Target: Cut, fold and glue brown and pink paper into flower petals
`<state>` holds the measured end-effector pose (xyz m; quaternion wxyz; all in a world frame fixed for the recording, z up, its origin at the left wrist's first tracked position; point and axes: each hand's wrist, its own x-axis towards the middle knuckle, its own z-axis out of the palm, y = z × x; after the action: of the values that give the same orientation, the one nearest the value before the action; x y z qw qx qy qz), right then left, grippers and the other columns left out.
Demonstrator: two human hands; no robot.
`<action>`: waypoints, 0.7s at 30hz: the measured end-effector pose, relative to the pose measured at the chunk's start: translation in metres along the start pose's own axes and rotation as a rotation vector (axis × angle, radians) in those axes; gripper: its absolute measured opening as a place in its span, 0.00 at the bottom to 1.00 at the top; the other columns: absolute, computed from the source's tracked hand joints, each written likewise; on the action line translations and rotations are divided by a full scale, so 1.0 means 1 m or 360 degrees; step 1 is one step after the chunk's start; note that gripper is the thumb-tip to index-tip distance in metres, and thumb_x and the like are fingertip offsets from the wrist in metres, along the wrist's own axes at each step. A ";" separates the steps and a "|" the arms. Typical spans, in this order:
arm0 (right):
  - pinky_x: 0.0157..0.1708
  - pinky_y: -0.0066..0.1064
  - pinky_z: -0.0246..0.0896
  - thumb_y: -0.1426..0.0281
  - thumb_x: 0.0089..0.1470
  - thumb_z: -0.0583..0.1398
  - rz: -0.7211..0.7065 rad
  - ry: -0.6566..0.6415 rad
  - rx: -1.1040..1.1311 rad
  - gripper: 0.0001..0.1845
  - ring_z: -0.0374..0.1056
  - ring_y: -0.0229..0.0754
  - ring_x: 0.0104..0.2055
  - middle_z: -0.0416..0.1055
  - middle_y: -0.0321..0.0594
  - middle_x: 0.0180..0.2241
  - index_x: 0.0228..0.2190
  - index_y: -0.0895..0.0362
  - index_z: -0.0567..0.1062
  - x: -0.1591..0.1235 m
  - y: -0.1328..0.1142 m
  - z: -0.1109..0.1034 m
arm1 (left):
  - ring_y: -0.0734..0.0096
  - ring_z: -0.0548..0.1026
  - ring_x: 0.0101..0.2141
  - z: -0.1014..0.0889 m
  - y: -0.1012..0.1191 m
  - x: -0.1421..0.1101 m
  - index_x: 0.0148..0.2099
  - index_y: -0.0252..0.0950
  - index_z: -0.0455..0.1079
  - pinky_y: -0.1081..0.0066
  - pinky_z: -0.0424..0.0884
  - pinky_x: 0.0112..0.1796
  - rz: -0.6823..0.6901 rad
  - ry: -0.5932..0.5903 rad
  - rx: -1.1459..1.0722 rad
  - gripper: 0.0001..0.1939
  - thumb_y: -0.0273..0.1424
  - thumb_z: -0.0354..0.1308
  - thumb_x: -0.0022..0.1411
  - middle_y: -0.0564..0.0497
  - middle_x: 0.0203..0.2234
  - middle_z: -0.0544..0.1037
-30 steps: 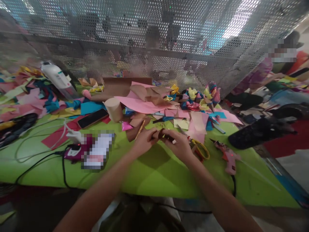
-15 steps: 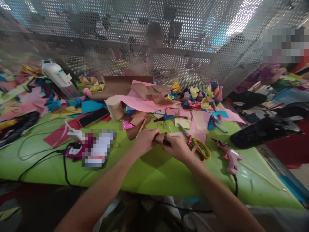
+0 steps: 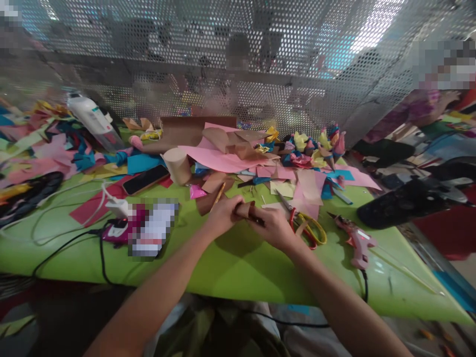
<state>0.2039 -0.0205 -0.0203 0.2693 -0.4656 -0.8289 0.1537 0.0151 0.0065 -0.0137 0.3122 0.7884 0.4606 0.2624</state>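
Note:
Between my two hands is a small rolled piece of brown paper (image 3: 246,210), held just above the green tabletop (image 3: 238,277). My left hand (image 3: 226,213) has its fingers closed on the roll's left end. On the other end, my right hand (image 3: 273,224) pinches the paper with thumb and fingers; part of the roll is hidden behind them. A pencil (image 3: 218,194) lies by my left hand on brown paper scraps. Beside my right hand rest scissors with red handles (image 3: 303,232) and a pair with yellow handles (image 3: 317,229).
At right lie a pink glue gun (image 3: 357,243) and a black bottle (image 3: 390,206). To the left are a phone with a lit screen (image 3: 154,230), a magenta power strip (image 3: 119,230) and a dark phone (image 3: 145,179). Coloured paper (image 3: 230,153) piles up before a perforated metal panel (image 3: 208,69).
The brown roll has turned slightly and shows more of its outer side. My right fingers have shifted a little along it. The view has moved slightly.

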 end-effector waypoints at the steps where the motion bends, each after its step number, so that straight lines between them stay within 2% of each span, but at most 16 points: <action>1: 0.26 0.28 0.54 0.68 0.57 0.59 0.0004 0.0024 0.0036 0.12 0.66 0.40 0.23 0.76 0.41 0.24 0.39 0.54 0.81 0.000 0.000 -0.001 | 0.68 0.69 0.28 0.000 -0.001 0.000 0.31 0.40 0.60 0.69 0.62 0.32 0.0006 0.0018 -0.0047 0.10 0.22 0.58 0.55 0.58 0.23 0.67; 6: 0.28 0.28 0.60 0.67 0.60 0.59 0.0050 0.0080 0.0304 0.11 0.71 0.42 0.26 0.78 0.41 0.26 0.35 0.53 0.82 0.002 0.002 -0.004 | 0.69 0.67 0.27 -0.001 -0.002 0.002 0.30 0.40 0.58 0.68 0.61 0.32 -0.0016 0.0019 -0.0154 0.11 0.23 0.58 0.55 0.59 0.22 0.66; 14: 0.27 0.27 0.61 0.66 0.58 0.60 0.0085 0.0169 0.0416 0.11 0.71 0.41 0.26 0.78 0.39 0.26 0.35 0.52 0.84 0.003 -0.002 -0.005 | 0.69 0.66 0.28 0.000 -0.003 0.000 0.29 0.39 0.59 0.68 0.63 0.34 -0.0025 0.0028 -0.0203 0.11 0.27 0.60 0.56 0.59 0.23 0.65; 17: 0.28 0.28 0.62 0.66 0.59 0.60 0.0046 0.0257 0.0443 0.11 0.71 0.41 0.27 0.78 0.39 0.27 0.33 0.52 0.83 0.004 -0.001 -0.005 | 0.69 0.68 0.30 -0.002 -0.004 0.001 0.32 0.38 0.64 0.68 0.65 0.35 -0.0066 -0.0071 -0.0386 0.11 0.34 0.64 0.56 0.58 0.25 0.68; 21: 0.29 0.29 0.63 0.63 0.61 0.60 0.0041 0.0391 0.0456 0.13 0.71 0.42 0.28 0.77 0.41 0.28 0.31 0.53 0.83 0.006 0.001 -0.006 | 0.62 0.73 0.39 -0.010 -0.002 0.001 0.42 0.37 0.72 0.65 0.69 0.42 -0.0047 -0.0287 -0.0853 0.21 0.48 0.65 0.57 0.51 0.34 0.75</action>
<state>0.2051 -0.0148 -0.0141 0.4301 -0.4483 -0.7533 0.2157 0.0077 0.0111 -0.0085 0.5531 0.6910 0.3565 0.2993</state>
